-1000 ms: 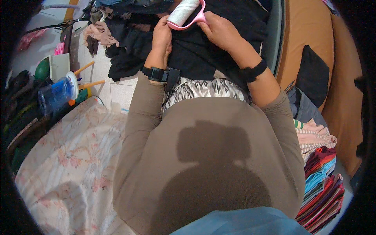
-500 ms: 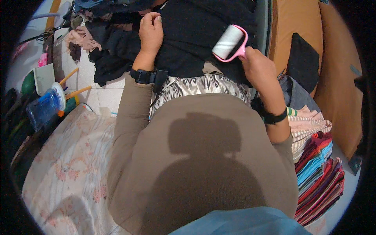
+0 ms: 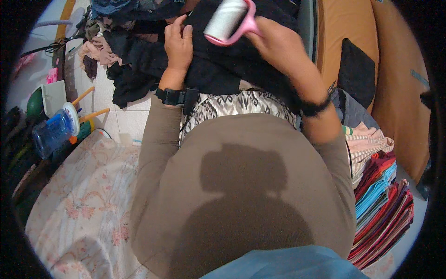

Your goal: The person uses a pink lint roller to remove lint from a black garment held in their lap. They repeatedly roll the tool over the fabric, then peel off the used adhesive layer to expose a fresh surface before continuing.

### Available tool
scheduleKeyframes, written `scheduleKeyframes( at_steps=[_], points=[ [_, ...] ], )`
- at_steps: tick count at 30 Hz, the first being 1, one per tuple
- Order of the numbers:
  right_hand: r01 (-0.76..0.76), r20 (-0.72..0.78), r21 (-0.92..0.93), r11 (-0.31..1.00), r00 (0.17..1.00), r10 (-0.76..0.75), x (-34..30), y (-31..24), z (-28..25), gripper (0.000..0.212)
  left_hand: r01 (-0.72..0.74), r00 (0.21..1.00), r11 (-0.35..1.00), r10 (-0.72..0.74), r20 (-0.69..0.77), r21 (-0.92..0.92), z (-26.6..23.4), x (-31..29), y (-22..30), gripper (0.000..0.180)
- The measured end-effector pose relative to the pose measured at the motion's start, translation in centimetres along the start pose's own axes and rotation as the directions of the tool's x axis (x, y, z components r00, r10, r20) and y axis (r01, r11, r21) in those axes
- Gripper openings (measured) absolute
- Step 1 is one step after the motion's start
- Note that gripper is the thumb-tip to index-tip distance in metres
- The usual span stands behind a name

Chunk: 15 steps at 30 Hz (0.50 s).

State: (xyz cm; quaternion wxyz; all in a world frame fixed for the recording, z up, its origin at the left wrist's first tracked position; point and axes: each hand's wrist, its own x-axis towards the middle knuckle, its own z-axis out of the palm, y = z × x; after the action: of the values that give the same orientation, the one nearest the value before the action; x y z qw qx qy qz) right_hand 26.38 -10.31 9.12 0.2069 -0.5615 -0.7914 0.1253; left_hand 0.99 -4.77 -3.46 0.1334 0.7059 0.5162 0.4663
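A lint roller (image 3: 226, 19) with a white sheet roll and pink frame is in my right hand (image 3: 282, 44), whose fingers wrap round its handle. It is over the black garment (image 3: 211, 63) spread across my lap; whether it touches the cloth I cannot tell. My left hand (image 3: 179, 46) lies on the left part of the garment, fingers stretched out and thumb apart, holding nothing. Patterned black-and-white cloth (image 3: 241, 102) shows between the garment and my brown top.
Folded colourful cloths (image 3: 383, 218) are stacked at the lower right, beside a tan padded panel (image 3: 348, 23). Loose clothes (image 3: 100, 51) lie at the far left. A blue clear plastic jar (image 3: 51, 132) and a floral sheet (image 3: 83, 195) are on the left.
My right hand has carried the lint roller left and farther away from me. The fingers of my left hand have straightened, while that hand stays in nearly the same place.
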Motion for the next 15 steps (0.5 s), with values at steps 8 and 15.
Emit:
scheduleKeyframes(
  at_steps=[8, 15],
  points=[
    [-0.1, 0.279, -0.24, 0.965, 0.946, 0.167, -2.7, 5.2, -0.9, 0.024, 0.025, 0.994, 0.999, -0.03, 0.108, 0.048, -0.2, -0.2, 0.2, 0.035],
    [-0.308, 0.131, -0.266, 0.913, 0.927, 0.351, -9.7, 2.8, -8.8, 0.018, 0.057, 0.987, 0.996, -0.067, 0.147, 0.074, -0.6, 0.3, 0.8, 0.032]
  ],
)
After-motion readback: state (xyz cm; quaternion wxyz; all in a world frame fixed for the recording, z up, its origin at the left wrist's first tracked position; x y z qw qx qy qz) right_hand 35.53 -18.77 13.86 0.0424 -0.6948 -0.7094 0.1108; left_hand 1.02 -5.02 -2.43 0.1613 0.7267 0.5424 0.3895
